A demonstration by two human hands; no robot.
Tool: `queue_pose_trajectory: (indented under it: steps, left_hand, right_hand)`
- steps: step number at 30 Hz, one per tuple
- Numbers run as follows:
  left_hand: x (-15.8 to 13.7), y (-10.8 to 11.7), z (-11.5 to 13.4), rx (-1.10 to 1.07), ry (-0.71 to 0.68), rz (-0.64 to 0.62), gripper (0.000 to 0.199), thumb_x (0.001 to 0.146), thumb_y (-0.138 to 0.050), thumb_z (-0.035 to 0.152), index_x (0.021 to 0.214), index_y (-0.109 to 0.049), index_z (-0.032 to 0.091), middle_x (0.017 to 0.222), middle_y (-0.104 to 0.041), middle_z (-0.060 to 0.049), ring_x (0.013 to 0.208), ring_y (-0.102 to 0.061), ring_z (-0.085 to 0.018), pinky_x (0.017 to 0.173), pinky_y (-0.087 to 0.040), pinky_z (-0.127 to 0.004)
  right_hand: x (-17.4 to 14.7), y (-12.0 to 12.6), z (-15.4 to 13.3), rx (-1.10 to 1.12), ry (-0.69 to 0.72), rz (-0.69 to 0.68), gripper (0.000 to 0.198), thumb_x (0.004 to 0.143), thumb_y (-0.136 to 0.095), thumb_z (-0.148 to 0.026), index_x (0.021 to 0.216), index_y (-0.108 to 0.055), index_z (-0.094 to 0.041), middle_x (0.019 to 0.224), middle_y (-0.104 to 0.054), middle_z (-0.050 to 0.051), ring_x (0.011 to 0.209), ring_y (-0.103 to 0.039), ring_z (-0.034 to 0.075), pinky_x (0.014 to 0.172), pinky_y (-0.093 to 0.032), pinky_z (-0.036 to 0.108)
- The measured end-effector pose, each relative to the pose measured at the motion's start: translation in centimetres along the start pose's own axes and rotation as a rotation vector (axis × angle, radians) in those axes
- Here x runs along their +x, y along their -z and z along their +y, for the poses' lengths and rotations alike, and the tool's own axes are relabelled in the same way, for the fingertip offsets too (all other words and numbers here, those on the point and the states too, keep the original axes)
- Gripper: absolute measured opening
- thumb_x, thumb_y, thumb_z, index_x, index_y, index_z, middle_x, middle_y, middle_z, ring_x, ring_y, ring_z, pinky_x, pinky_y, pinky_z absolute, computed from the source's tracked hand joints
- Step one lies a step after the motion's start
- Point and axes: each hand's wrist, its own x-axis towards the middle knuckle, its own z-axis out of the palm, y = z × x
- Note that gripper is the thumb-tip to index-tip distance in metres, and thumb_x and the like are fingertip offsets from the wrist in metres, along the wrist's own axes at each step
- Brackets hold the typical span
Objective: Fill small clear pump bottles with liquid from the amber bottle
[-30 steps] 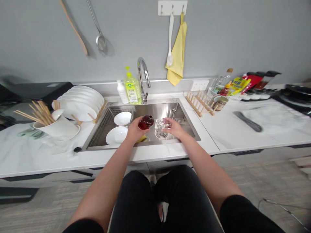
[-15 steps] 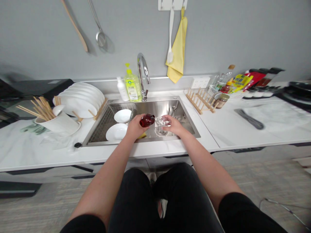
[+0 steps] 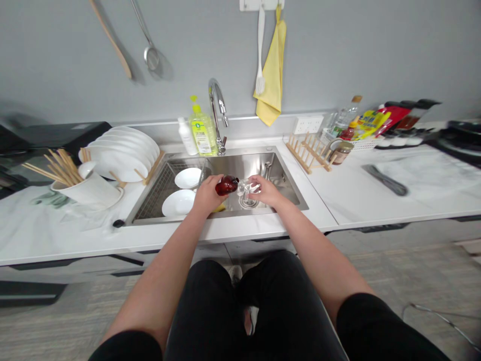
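My left hand [image 3: 209, 194] is wrapped round a dark red, see-through bottle [image 3: 226, 185], tipped on its side above the sink with its narrow neck pointing right. Facing it, my right hand [image 3: 265, 191] grips a clear, see-through vessel [image 3: 246, 187] that looks like a small glass; its exact shape is hard to make out. The bottle's neck is close to the vessel's near side, and I cannot tell whether they touch. Below both hands is the steel sink [image 3: 296, 193] with its drain [image 3: 248, 202]. Something yellow [image 3: 219, 207] shows partly under my left hand.
White bowls [image 3: 179, 202] sit in the sink's left side by a wire rack [image 3: 150, 200]. Behind stand the faucet [image 3: 216, 115] and a dish soap bottle [image 3: 203, 133]. Plates [image 3: 124, 150] and a chopstick holder [image 3: 88, 193] are left; a wooden rack [image 3: 310, 153] and jar [image 3: 341, 153] are right.
The clear vessel in my right hand has turned and come nearer to the bottle's neck. My left hand keeps the bottle tilted. The whole view has shifted slightly.
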Motion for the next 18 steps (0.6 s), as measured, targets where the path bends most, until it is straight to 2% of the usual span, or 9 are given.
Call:
queue_pose_trajectory:
  steps: [10,18]
  left_hand:
    - [-0.13,0.03,0.31,0.060,-0.014,-0.010,0.074,0.084,-0.093,0.023,0.155,-0.072,0.024,0.150,-0.075,-0.016,0.137,-0.072,-0.042,0.123,-0.058,-0.053]
    - [-0.20,-0.17,0.17,0.081,-0.012,0.006,0.073,0.086,-0.090,0.022,0.157,-0.072,0.025,0.152,-0.073,-0.016,0.140,-0.069,-0.043,0.124,-0.057,-0.054]
  right_hand:
    - [0.03,0.11,-0.14,-0.048,-0.009,0.009,0.074,0.072,-0.102,-0.039,0.140,-0.075,-0.028,0.129,-0.081,0.007,0.107,-0.076,0.027,0.095,-0.064,0.042]
    - [0.03,0.06,0.06,-0.054,0.013,0.009,0.072,0.074,-0.102,-0.043,0.139,-0.077,-0.027,0.127,-0.080,0.008,0.111,-0.076,0.030,0.096,-0.064,0.043]
